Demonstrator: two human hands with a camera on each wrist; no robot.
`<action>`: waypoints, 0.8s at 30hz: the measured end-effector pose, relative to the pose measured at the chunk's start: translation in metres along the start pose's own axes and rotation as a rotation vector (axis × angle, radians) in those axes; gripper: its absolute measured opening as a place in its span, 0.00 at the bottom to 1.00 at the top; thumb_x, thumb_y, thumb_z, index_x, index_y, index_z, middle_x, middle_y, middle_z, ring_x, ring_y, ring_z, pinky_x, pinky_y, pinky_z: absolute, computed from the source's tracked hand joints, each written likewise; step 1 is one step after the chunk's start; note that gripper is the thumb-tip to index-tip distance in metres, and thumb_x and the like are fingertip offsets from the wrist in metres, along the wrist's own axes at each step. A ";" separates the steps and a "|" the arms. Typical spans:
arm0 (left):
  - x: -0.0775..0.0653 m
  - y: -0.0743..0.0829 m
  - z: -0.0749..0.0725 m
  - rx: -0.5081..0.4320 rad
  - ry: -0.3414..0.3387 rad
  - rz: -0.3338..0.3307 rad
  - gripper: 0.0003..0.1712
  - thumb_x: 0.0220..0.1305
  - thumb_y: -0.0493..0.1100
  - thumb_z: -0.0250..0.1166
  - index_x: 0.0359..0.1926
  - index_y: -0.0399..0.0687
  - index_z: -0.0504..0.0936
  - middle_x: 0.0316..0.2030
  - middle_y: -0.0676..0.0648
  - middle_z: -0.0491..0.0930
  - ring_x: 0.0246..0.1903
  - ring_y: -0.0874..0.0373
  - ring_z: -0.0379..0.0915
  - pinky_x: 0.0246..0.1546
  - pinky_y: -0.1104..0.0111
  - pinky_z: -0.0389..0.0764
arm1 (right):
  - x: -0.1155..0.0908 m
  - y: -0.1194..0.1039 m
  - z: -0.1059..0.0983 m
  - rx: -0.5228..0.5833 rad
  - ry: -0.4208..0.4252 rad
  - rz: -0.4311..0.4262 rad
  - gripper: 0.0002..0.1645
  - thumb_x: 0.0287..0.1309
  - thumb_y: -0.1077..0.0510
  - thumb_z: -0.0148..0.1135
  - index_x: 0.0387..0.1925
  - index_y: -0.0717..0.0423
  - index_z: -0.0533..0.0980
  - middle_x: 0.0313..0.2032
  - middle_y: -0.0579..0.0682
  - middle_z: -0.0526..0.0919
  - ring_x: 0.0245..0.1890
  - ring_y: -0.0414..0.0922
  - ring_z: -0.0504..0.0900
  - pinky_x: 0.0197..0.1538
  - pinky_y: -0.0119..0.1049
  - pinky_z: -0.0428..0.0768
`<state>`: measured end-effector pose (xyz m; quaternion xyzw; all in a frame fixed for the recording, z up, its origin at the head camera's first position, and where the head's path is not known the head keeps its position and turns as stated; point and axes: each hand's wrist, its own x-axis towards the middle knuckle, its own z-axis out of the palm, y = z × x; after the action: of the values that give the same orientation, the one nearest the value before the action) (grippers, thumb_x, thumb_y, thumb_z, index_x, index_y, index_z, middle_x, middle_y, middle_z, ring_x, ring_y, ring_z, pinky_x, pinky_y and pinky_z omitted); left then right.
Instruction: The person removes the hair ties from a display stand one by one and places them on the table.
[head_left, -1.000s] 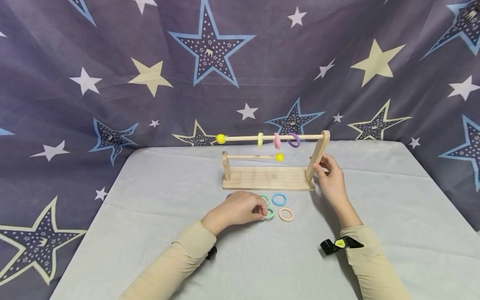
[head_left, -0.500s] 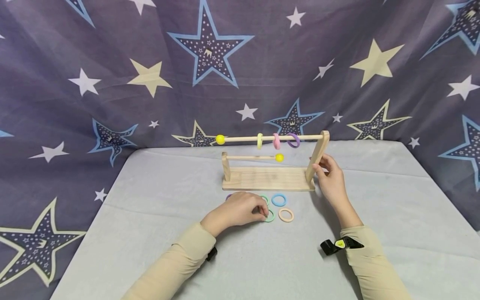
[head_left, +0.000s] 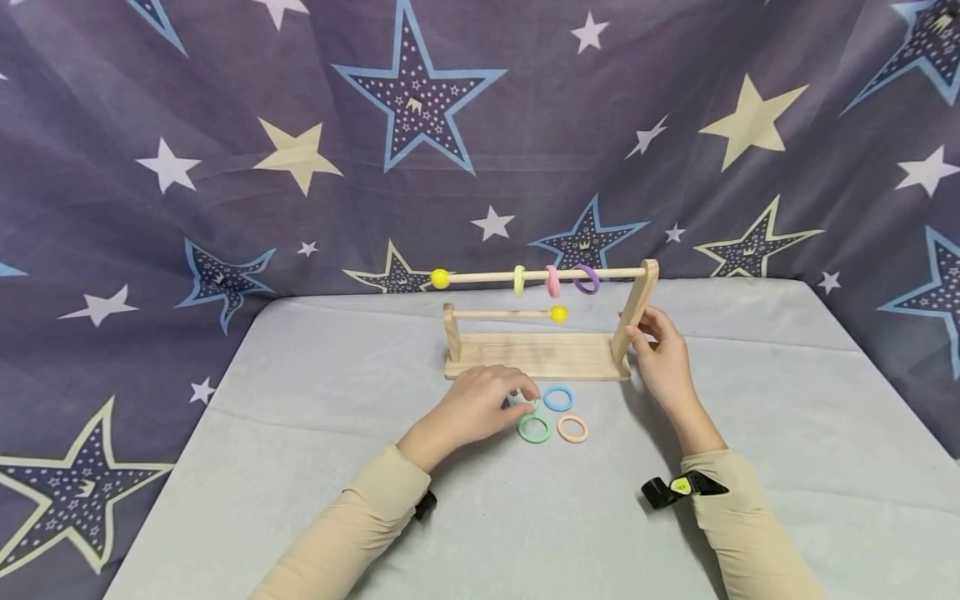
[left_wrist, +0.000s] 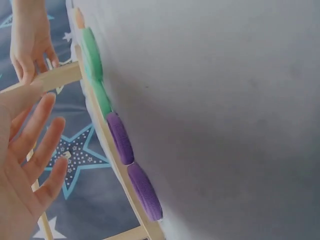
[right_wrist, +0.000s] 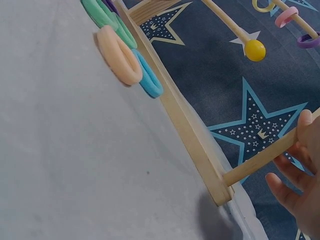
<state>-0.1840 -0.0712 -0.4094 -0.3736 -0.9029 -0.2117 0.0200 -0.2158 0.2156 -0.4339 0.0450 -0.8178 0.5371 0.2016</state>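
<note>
My left hand (head_left: 480, 400) hovers low over the cloth, thumb and forefinger apart around the farther green ring (head_left: 536, 406). Its fingers are spread and relaxed in the left wrist view. The nearer green ring (head_left: 534, 440) lies flat just below the fingertips. Two purple rings (left_wrist: 120, 137), hidden under that hand in the head view, show in the left wrist view. My right hand (head_left: 662, 354) grips the right upright of a wooden stand (head_left: 570, 358) between thumb and fingers. On its upper rod hang a yellow ring (head_left: 519, 287), a pink ring (head_left: 552, 287) and a purple ring (head_left: 592, 289).
A blue ring (head_left: 558, 409) and a peach ring (head_left: 573, 440) lie right of the green ones, in front of the stand's base. The lower rod ends in a yellow ball (head_left: 558, 314), the upper one in another yellow ball (head_left: 440, 278). A star-patterned curtain (head_left: 450, 208) hangs behind.
My left hand has moved off the nearer green ring, up towards the farther one, and its thumb and forefinger have parted. The nearer ring now shows whole, slightly further left. My right hand stays put.
</note>
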 end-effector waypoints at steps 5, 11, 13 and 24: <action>0.002 0.001 -0.002 0.003 0.086 -0.062 0.09 0.63 0.47 0.70 0.45 0.59 0.85 0.42 0.60 0.84 0.40 0.63 0.78 0.41 0.66 0.78 | 0.000 0.002 0.001 -0.014 0.000 -0.001 0.24 0.68 0.61 0.58 0.62 0.66 0.70 0.54 0.64 0.81 0.50 0.38 0.76 0.44 0.24 0.73; 0.005 0.001 -0.006 -0.008 0.236 -0.096 0.09 0.62 0.46 0.71 0.44 0.58 0.85 0.42 0.59 0.84 0.41 0.62 0.79 0.42 0.65 0.78 | 0.000 0.000 0.000 -0.005 0.003 0.007 0.24 0.69 0.60 0.58 0.62 0.67 0.70 0.54 0.63 0.81 0.48 0.34 0.75 0.44 0.23 0.73; 0.006 0.001 -0.007 -0.010 0.277 -0.106 0.09 0.63 0.46 0.70 0.44 0.58 0.85 0.43 0.58 0.84 0.42 0.61 0.79 0.40 0.64 0.79 | 0.000 -0.001 -0.001 -0.002 0.003 0.008 0.24 0.69 0.60 0.58 0.62 0.66 0.70 0.54 0.63 0.81 0.47 0.31 0.74 0.44 0.23 0.73; 0.011 0.003 -0.023 -0.047 0.428 -0.225 0.10 0.64 0.48 0.69 0.46 0.55 0.85 0.46 0.55 0.84 0.41 0.60 0.79 0.34 0.63 0.79 | -0.001 0.001 0.001 0.001 0.004 -0.010 0.24 0.69 0.60 0.58 0.63 0.66 0.70 0.54 0.64 0.81 0.48 0.35 0.77 0.43 0.21 0.73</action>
<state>-0.1925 -0.0708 -0.3849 -0.2179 -0.9089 -0.3076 0.1783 -0.2153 0.2148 -0.4356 0.0479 -0.8168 0.5369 0.2059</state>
